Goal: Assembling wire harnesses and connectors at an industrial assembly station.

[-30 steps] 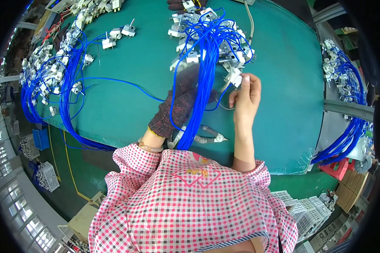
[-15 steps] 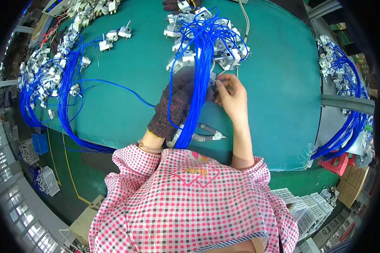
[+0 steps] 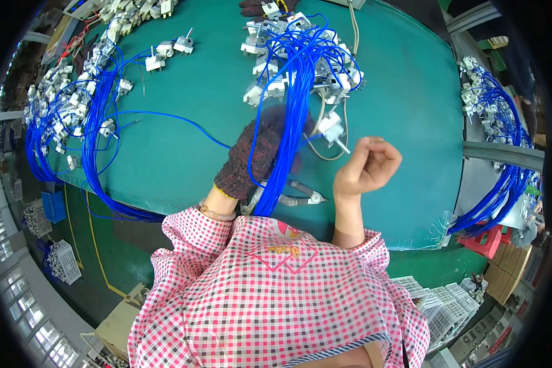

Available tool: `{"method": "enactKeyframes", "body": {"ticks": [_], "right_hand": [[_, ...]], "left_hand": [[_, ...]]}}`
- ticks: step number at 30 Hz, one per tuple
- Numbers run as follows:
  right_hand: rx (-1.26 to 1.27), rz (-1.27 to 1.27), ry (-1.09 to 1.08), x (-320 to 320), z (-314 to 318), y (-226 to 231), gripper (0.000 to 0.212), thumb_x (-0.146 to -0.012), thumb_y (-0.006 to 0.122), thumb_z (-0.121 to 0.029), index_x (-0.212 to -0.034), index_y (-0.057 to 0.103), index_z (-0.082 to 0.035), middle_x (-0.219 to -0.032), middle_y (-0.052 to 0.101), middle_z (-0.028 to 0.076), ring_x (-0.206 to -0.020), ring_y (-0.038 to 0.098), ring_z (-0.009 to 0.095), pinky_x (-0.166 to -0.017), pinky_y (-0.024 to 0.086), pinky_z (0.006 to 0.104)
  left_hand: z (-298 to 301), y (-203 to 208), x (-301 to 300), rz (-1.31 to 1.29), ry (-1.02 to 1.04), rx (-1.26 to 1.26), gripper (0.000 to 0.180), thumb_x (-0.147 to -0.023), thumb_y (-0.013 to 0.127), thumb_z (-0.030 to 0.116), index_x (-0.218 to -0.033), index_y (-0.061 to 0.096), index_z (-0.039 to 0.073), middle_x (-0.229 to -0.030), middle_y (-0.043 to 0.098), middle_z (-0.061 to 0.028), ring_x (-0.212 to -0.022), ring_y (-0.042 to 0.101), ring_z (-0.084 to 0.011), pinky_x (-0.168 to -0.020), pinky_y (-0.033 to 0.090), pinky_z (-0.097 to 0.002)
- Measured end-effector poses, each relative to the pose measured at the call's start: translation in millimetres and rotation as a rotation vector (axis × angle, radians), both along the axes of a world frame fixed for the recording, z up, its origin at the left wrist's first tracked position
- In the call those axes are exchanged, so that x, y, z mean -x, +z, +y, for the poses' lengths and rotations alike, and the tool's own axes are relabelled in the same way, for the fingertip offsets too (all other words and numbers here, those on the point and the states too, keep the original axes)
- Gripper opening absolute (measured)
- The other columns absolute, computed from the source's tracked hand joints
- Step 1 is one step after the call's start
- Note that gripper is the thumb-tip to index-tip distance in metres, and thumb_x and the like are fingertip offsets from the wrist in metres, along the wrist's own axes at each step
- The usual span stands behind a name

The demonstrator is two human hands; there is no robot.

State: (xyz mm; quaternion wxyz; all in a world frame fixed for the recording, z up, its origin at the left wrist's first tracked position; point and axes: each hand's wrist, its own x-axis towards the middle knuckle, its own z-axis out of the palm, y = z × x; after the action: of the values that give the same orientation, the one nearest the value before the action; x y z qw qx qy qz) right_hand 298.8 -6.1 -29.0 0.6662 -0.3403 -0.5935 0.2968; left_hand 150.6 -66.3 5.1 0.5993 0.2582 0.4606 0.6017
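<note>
Blue-wire bundle point(image 3: 293, 116), thick and dense, runs down the centre of the frame over the green table point(image 3: 411, 122), its white-and-grey connectors point(image 3: 265, 66) fanned at the upper centre. Your left hand point(image 3: 270, 130), in a dark knitted glove point(image 3: 242, 161), lies partly behind this bundle, just left of centre; its grip is hidden and cannot be told. Your bare right hand point(image 3: 369, 165), right of centre, is loosely closed, its fingers curled toward the palm, near but apart from a single white connector point(image 3: 331, 126) whose pale pin point(image 3: 343, 146) slants toward the lower right. Pliers point(image 3: 306, 200) lie partly beneath the bundle, below the centre. More connectors point(image 3: 64, 107) with blue wires point(image 3: 95, 126) are heaped at the upper left.
</note>
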Motion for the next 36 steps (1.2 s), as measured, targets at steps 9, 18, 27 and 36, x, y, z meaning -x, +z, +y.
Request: {"method": "enactKeyframes", "body": {"ticks": [9,18,27,36], "right_hand": [[0.411,-0.310,0.344,7.1,13.4,-1.9,0.017,-0.084,0.044,0.004,-0.099,0.052,0.003,-0.090,0.060,0.009,-0.082,0.058,0.013,-0.075,0.045,0.0247],[0.586,-0.473,0.536,5.6,15.6,-7.2,0.026,-0.082,0.044,-0.007,-0.102,0.056,0.003,-0.087,0.060,0.015,-0.080,0.059,0.028,-0.075,0.045,0.0333],[1.036,-0.056,0.854,-21.3,35.6,-2.3,0.032,-0.091,0.039,-0.026,-0.064,0.043,-0.007,-0.063,0.046,0.001,-0.056,0.042,0.009,-0.052,0.033,0.0248],[1.027,0.185,1.275,-16.8,31.5,11.4,0.045,-0.095,0.038,-0.035,-0.110,0.053,0.005,-0.093,0.062,0.024,-0.045,0.038,0.010,-0.041,0.032,0.0214]], "left_hand": [[-1.7,-20.5,2.2,-0.111,-0.089,0.018,0.039,-0.092,0.050,0.031,-0.121,0.051,0.004,-0.094,0.064,-0.0122,-0.050,0.054,-0.0133,-0.042,0.041,-0.0246],[-2.7,-19.5,3.2,0.012,-0.107,-0.035,0.038,-0.091,0.051,0.025,-0.123,0.050,0.003,-0.092,0.063,-0.0102,-0.048,0.052,-0.0140,-0.041,0.040,-0.0244],[-3.6,-15.5,0.9,0.050,-0.033,0.047,0.042,-0.089,0.056,0.024,-0.126,0.049,0.006,-0.104,0.061,-0.0099,-0.073,0.059,-0.0119,-0.052,0.047,-0.0224],[-22.4,-1.8,43.2,0.083,-0.375,0.205,0.048,-0.090,0.056,0.034,-0.126,0.047,0.004,-0.106,0.061,-0.0078,-0.089,0.058,-0.0108,-0.069,0.048,-0.0228]]}}
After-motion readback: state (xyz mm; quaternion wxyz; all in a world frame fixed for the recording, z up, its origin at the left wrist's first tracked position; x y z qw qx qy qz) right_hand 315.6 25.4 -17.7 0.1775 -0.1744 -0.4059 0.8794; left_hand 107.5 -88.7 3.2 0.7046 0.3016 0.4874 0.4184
